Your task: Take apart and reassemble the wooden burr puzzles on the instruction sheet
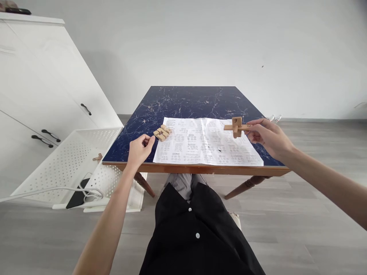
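Observation:
My right hand (266,137) is raised over the right side of the paper sheet, its fingers pinching one end of a wooden burr puzzle (236,127). Several notched sticks cross each other in it, and dark marks show on their faces. At the table's left, my left hand (140,150) has its fingers curled in and thumb against them, with nothing seen in them. Its fingertips are right beside a group of loose notched wooden puzzle pieces (162,133), which lie at the sheet's left edge; whether they touch cannot be told.
A creased printed sheet (195,152) with small diagrams covers the front of the dark blue table (189,99). At the left stand a white cabinet (51,84) and a perforated white basket (65,152) with a cable (71,188) and a small wooden piece (98,157).

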### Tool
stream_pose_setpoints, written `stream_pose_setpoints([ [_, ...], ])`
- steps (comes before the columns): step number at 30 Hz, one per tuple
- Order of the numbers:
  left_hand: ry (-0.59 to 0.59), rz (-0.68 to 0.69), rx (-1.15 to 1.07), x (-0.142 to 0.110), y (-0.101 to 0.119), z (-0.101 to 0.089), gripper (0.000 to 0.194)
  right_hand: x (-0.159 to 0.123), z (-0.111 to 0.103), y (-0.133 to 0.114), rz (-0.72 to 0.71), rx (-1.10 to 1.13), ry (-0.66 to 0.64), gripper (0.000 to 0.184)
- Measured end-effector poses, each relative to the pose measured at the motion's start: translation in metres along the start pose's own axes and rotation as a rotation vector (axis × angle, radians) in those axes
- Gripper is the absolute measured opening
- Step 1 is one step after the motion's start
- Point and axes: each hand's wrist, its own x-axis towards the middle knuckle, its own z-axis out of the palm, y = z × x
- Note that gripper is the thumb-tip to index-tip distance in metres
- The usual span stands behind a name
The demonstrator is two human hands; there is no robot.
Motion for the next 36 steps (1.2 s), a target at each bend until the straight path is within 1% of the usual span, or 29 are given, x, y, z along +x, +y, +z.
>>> stream_pose_setpoints([
  [5, -0.015, 0.033, -0.038, -0.004, 0.003, -0.002, 0.036, -0.008, 0.035, 0.007, -0.043, 0.069, -0.098, 0.023],
  [9, -0.026, 0.037, -0.054, -0.005, 0.002, -0.004, 0.037, -0.009, 0.060, 0.016, -0.044, 0.140, -0.145, 0.022],
  [13, -0.043, 0.045, -0.066, -0.007, 0.001, -0.005, 0.037, -0.009, 0.081, 0.026, -0.027, 0.188, -0.186, 0.023],
  [16, -0.039, 0.045, -0.075, -0.008, 0.000, -0.005, 0.036, -0.009, 0.091, 0.032, -0.036, 0.209, -0.213, 0.024],
  [23, -0.028, 0.049, -0.085, -0.008, -0.001, -0.006, 0.036, -0.009, 0.104, 0.046, -0.047, 0.217, -0.173, 0.022],
  [29, -0.010, 0.047, -0.088, -0.010, 0.000, -0.006, 0.036, -0.009, 0.105, 0.062, -0.062, 0.235, -0.138, 0.026],
  [36, 0.037, 0.029, -0.098, -0.010, -0.002, -0.004, 0.034, -0.008, 0.104, 0.065, -0.075, 0.276, -0.121, 0.026],
])
